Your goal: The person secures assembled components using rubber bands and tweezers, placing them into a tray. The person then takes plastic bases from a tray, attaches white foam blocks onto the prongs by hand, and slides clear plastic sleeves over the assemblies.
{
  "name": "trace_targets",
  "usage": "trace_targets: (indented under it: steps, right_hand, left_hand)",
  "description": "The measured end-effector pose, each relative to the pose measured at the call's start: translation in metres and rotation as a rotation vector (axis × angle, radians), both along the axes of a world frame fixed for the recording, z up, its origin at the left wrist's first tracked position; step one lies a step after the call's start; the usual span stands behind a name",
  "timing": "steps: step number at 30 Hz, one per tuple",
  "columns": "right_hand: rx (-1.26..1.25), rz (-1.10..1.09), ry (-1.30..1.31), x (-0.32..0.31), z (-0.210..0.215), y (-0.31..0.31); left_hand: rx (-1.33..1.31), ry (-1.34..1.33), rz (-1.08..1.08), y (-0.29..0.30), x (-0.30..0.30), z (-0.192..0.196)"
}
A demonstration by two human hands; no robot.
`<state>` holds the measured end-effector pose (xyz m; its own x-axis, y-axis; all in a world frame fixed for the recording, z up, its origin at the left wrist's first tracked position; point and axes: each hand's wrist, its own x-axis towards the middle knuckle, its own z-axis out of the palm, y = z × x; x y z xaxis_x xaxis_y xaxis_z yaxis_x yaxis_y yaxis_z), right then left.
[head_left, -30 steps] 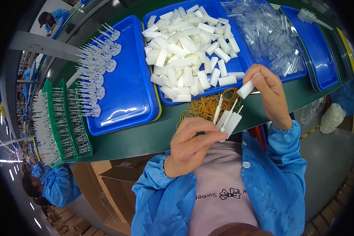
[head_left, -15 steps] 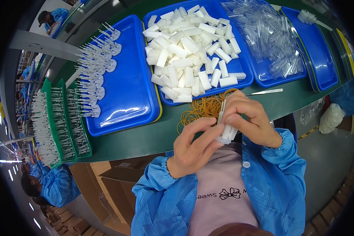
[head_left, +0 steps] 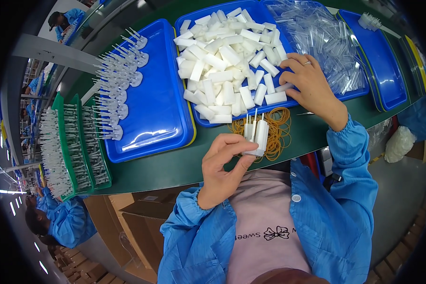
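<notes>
My left hand [head_left: 226,163] pinches the base of a small clear plastic holder [head_left: 256,151] with upright thin pins; white foam blocks [head_left: 261,134] stand on some of them. My right hand [head_left: 310,85] is at the right edge of a blue tray [head_left: 201,118] heaped with white foam blocks [head_left: 220,61]. Its thumb and fingers close around one white foam block [head_left: 283,87], partly hidden by the hand. Behind the holder, a loose pile of tan rubber bands [head_left: 280,130] lies on the green table [head_left: 175,165].
At left, a blue tray [head_left: 151,94] bears a row of pronged clear holders [head_left: 120,97], beside green racks [head_left: 71,146] of similar pieces. Clear plastic pieces [head_left: 317,42] fill another tray. Farther right is a blue tray [head_left: 388,71] with a pin cluster. A cardboard box [head_left: 144,213] stands below the table.
My right hand has left the holder and moved up and right to the foam tray, closing on a block there. My left hand keeps the holder, now turned with its pins pointing away.
</notes>
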<state>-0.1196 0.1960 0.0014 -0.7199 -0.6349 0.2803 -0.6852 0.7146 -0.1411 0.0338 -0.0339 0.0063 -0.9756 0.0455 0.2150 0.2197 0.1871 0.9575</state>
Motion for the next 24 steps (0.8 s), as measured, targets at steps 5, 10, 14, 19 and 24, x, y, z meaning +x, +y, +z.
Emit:
trace_targets:
  steps: [5,10,14,19,24]
  right_hand:
    - [-0.119,-0.056,0.112,0.009,0.003,-0.006]
    - [-0.322,0.062,0.026,0.037,0.025,-0.01]
    - [-0.38,0.113,0.024,0.045,0.028,-0.014]
    - [-0.475,0.128,0.005,0.048,0.025,-0.016]
    - [-0.57,0.149,-0.065,0.051,0.024,-0.017]
  left_hand:
    - [0.015,0.035,0.03,-0.001,-0.002,-0.002]
    - [0.033,0.071,-0.031,-0.001,-0.005,0.004]
    - [0.079,0.049,-0.076,0.001,-0.005,0.009]
    - [0.089,0.05,-0.099,0.0,-0.003,0.008]
    - [0.089,0.031,-0.128,-0.002,-0.001,0.009]
